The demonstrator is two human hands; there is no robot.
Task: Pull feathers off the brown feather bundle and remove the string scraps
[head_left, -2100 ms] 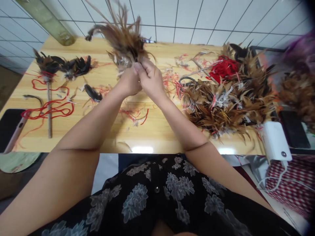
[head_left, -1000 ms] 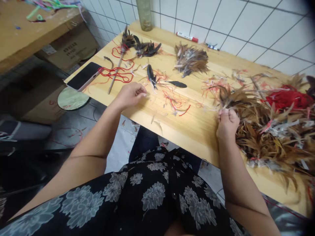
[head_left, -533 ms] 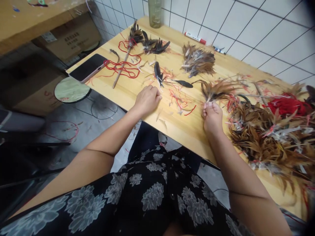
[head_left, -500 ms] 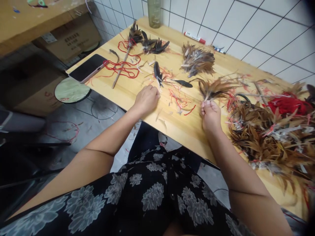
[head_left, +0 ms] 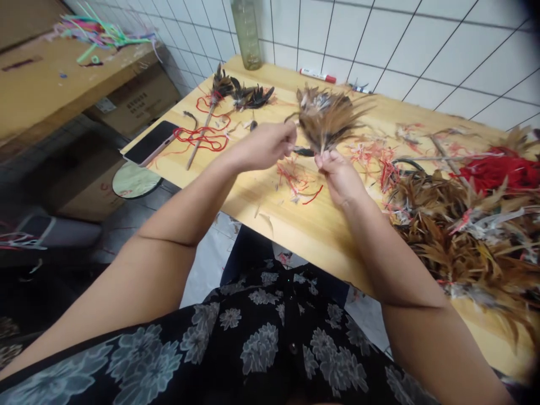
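Note:
My right hand [head_left: 337, 177] is raised over the wooden table [head_left: 337, 225] and pinches the base of a bundle of brown feathers [head_left: 327, 121] that fans upward. My left hand [head_left: 265, 146] is lifted just left of the bundle, fingers curled and pinched beside the feathers; what it grips is not clear. A large heap of brown feathers [head_left: 468, 236] lies at the right. A finished brown feather cluster [head_left: 312, 98] sits behind the held bundle, partly hidden by it.
Red string [head_left: 202, 138] and a stick [head_left: 198, 140] with dark feathers [head_left: 240, 95] lie at the far left, next to a phone [head_left: 149, 143]. A bottle [head_left: 247, 34], a red marker [head_left: 318, 75], red thread [head_left: 502, 171], scissors [head_left: 405, 164], scraps.
My right hand pulled a feather bundle from the heap and lifted it toward the middle. My left hand rose off the table to meet it. The camera view shifted slightly.

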